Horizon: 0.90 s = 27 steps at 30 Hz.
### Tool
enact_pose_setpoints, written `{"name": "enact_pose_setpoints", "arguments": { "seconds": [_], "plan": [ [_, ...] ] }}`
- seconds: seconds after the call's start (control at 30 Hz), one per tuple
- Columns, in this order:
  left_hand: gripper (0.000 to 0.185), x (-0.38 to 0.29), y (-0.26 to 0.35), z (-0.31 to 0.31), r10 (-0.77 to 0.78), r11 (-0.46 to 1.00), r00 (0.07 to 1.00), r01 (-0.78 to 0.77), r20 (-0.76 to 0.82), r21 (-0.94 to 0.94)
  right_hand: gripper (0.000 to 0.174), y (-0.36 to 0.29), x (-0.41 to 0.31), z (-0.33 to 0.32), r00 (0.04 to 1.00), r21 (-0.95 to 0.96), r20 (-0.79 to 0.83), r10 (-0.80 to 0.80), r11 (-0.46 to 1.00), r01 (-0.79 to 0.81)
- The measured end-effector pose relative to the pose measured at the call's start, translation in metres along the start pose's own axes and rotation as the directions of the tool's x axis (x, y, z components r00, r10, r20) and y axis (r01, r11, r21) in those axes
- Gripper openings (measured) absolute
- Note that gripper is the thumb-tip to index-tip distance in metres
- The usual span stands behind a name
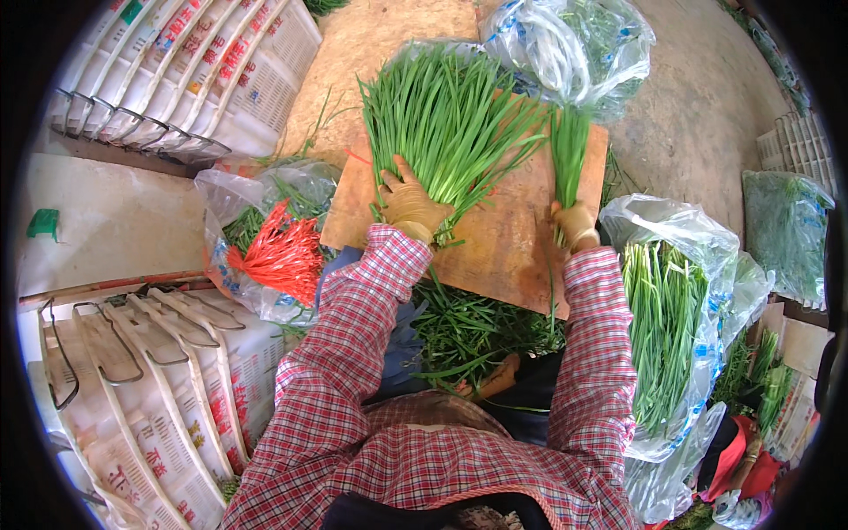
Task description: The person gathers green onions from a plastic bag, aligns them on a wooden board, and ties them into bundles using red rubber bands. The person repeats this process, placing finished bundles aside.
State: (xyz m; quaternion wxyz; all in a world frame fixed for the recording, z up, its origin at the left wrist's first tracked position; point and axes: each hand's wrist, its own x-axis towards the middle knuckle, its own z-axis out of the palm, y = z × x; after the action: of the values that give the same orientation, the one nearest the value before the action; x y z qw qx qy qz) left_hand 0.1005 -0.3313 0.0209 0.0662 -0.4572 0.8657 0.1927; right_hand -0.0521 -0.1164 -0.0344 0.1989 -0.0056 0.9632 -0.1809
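A large loose pile of green garlic chives [444, 119] lies fanned out on a wooden board [497, 248] in front of me. Across the base of that pile rests my left hand [414, 207], in a tan glove, fingers spread and palm down. At the board's right edge my right hand [575, 224], gloved alike, grips a slim bunch of chives [570, 149] upright by its lower stems. The tips of this bunch are slightly blurred. Loose chive leaves [480, 324] lie heaped below the board's near edge.
Red ties [285, 255] lie on a plastic bag [232, 189] at left. Stacked white crates [192, 73] stand upper left, more crates [152, 397] lower left. An open bag [712, 232] holds chives [662, 338] at right. A full plastic bag [576, 53] sits beyond the board.
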Motion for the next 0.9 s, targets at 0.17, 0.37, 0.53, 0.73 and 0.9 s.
{"name": "enact_pose_setpoints", "arguments": {
  "seconds": [0.17,0.37,0.53,0.73,0.9],
  "plan": [
    [0.125,0.001,0.000,-0.001,0.011,0.999,1.000,-0.011,0.020,-0.035,0.055,-0.001,-0.021,0.004,0.954,-0.262,-0.256,-0.160,0.961,0.091],
    [0.124,0.001,-0.003,0.000,0.021,0.999,1.000,-0.021,0.004,-0.045,0.032,-0.056,-0.062,0.040,0.920,-0.093,-0.180,-0.349,0.937,0.337],
    [0.125,0.003,-0.005,0.000,0.031,0.999,1.000,-0.031,0.001,-0.028,0.034,-0.086,-0.036,0.090,0.961,0.137,-0.195,-0.195,0.965,0.224],
    [0.125,0.009,-0.011,0.003,0.059,0.996,0.998,-0.060,-0.016,-0.066,0.015,-0.075,-0.040,0.103,0.964,0.599,-0.256,-0.075,0.770,0.219],
    [0.125,0.007,-0.013,0.000,0.059,0.995,0.998,-0.059,-0.013,-0.078,0.008,-0.071,-0.071,0.118,0.986,0.951,-0.162,-0.048,0.258,0.169]
  ]
}}
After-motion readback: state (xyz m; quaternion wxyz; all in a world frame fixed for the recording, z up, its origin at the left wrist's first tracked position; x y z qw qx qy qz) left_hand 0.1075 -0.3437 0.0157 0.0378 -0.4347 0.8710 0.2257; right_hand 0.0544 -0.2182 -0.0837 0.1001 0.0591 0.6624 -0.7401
